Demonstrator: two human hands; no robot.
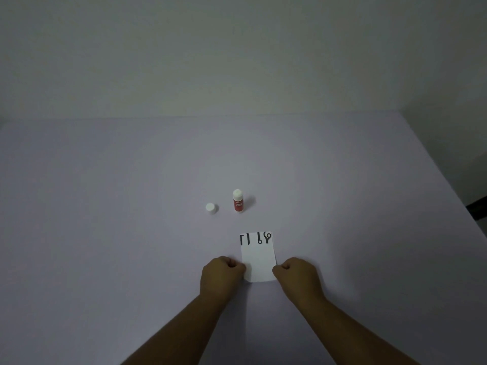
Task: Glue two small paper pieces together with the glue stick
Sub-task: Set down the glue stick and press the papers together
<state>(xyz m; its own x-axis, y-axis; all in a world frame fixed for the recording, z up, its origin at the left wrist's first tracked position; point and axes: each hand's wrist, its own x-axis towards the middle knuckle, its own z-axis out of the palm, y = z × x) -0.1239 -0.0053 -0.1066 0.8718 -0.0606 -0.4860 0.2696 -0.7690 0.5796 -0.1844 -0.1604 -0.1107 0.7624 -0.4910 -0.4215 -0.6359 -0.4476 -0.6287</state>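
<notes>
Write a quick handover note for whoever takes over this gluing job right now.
Left hand: closed, at the left edge of the white paper.
Right hand: closed, at the paper's right edge.
The paper lies flat on the table, black marks at its far end; whether it is one piece or two stacked cannot be told.
Glue stick stands upright beyond it, uncapped; its cap sits to its left.
Left: confirm the bond, recap the stick.

**Work Surface and Surroundings**

A pale lavender-grey table (105, 206) fills the lower view. A plain off-white wall (237, 54) stands behind its far edge. Lighting is dim, brightest at table centre. A dark strip (478, 206) shows past the right edge.
</notes>
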